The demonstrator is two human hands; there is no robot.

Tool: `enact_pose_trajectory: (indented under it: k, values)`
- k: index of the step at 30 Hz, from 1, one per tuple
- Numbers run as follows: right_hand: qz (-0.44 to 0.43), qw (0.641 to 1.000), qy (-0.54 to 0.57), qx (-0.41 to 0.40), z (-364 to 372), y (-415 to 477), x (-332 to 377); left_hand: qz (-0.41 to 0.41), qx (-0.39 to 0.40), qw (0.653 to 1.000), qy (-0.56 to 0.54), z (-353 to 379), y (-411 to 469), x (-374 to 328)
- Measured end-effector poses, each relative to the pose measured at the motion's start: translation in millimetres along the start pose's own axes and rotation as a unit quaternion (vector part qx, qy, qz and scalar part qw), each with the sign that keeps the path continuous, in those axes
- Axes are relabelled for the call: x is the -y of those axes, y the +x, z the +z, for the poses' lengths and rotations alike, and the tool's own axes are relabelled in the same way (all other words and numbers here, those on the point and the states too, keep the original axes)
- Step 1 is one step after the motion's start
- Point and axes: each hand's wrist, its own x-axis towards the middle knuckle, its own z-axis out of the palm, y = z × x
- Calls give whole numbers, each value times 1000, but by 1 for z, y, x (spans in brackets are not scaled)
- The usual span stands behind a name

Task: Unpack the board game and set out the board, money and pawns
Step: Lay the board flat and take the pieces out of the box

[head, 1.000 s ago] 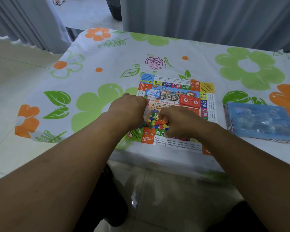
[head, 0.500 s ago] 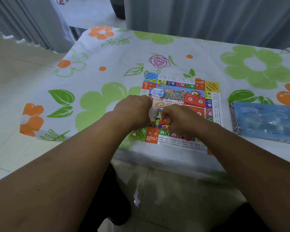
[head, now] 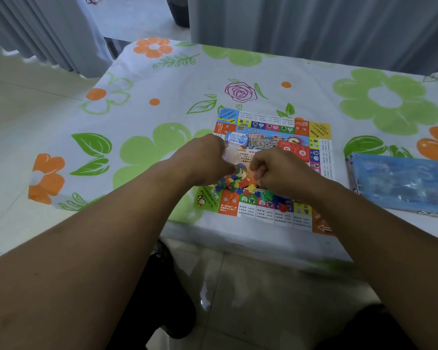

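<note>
The colourful game board (head: 271,127) lies flat near the table's front edge. On it sit a small blue card stack (head: 237,139) and a red card stack (head: 295,150). My left hand (head: 208,159) and my right hand (head: 280,170) hover close together over the board's middle, fingers pinched on what looks like a small clear plastic bag (head: 229,156); its outline is hard to make out. Several small coloured pawns (head: 229,185) lie loose on the board under my hands, some hidden by my right hand.
The blue game box (head: 400,184) lies on the table to the right of the board. A flowered tablecloth (head: 149,102) covers the table. Grey curtains (head: 314,24) hang behind it, and tiled floor shows on the left and below.
My hands have drawn slightly apart over the board. More coloured pawns now show spread out beneath them.
</note>
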Motion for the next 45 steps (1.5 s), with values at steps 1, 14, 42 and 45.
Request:
enact_pose_trajectory:
  k: [1, 14, 42, 45]
  values:
    - [-1, 1000, -13, 5, 0, 0, 1, 1, -3, 1000, -6, -1, 0, -1]
    - [1, 994, -85, 61, 14, 5, 6, -25, 165, 746, -645, -29, -6, -10]
    - [-13, 998, -52, 24, 19, 7, 17, -85, 78, 840, -530, -14, -3, -11]
    - [-14, 998, -48, 23, 22, 9, 20, -102, 64, 856, -503, -14, -3, -11]
